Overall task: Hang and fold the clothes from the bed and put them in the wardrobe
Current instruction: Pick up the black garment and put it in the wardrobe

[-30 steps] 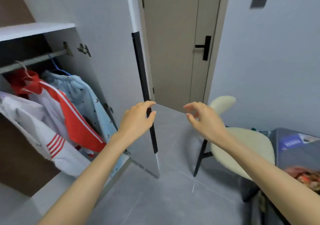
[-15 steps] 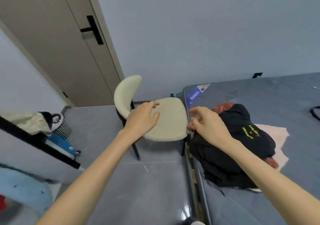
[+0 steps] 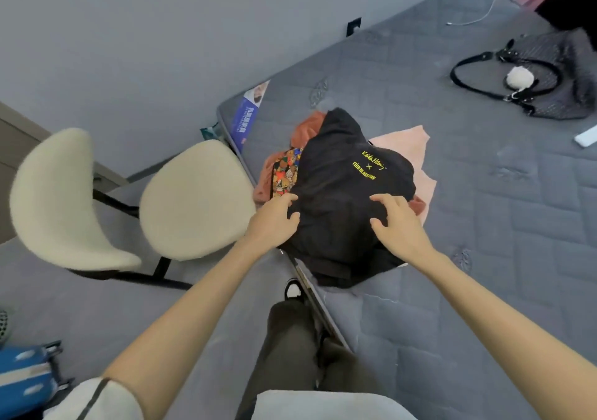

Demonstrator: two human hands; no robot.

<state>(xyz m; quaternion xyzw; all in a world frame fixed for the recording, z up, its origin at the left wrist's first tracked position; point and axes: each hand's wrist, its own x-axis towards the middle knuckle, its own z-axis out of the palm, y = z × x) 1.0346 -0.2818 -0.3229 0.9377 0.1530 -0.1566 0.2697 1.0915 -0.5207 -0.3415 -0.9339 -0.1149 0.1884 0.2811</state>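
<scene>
In the head view, a black top point(image 3: 339, 193) lies on a small pile at the corner of the bed point(image 3: 484, 209). The left hand point(image 3: 273, 217) and right hand point(image 3: 399, 224) are spread over it, each grip loose, nothing held. Only the top should be pinched at both sides and lifted, so the pile is not dragged.

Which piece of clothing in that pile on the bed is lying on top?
The black garment with yellow lettering. It lies over the rust-orange piece, the patterned piece and the pale pink piece, which only peek out at its edges.
</scene>
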